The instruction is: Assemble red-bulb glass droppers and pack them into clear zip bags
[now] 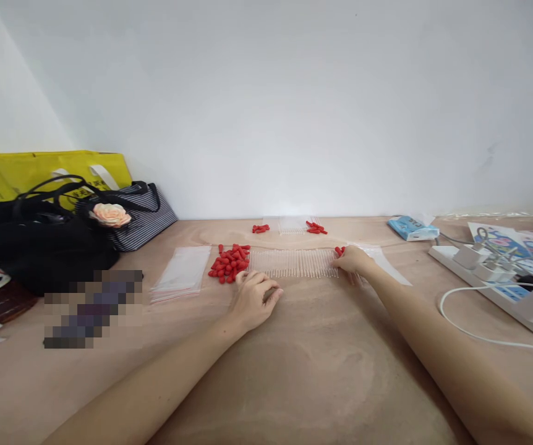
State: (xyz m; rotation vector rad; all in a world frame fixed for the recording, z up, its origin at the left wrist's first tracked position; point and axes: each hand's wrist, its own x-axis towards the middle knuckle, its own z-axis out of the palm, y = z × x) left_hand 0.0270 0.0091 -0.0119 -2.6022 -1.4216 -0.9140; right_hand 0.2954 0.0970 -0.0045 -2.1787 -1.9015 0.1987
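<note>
A row of thin clear tubes (294, 262), like droppers or pipettes, lies side by side across the middle of the table. My left hand (253, 301) rests at the row's left end, fingers loosely bent and the thumb apart, with nothing visible in it. Right beside it is a heap of red rubber bulbs (229, 262). My right hand (355, 261) is at the row's right end, fingers pressed together and pointing left; what they hold, if anything, is hidden. A few red bulbs (339, 250) show just behind its fingers.
Clear plastic bags (183, 272) lie stacked at left; another plastic sheet (387, 262) lies at right. Small red bulb groups (316, 227) and tubes (293, 230) sit near the wall. Handbags (48, 241), a tissue pack (412, 227) and a power strip (498, 287) with cables flank the workspace.
</note>
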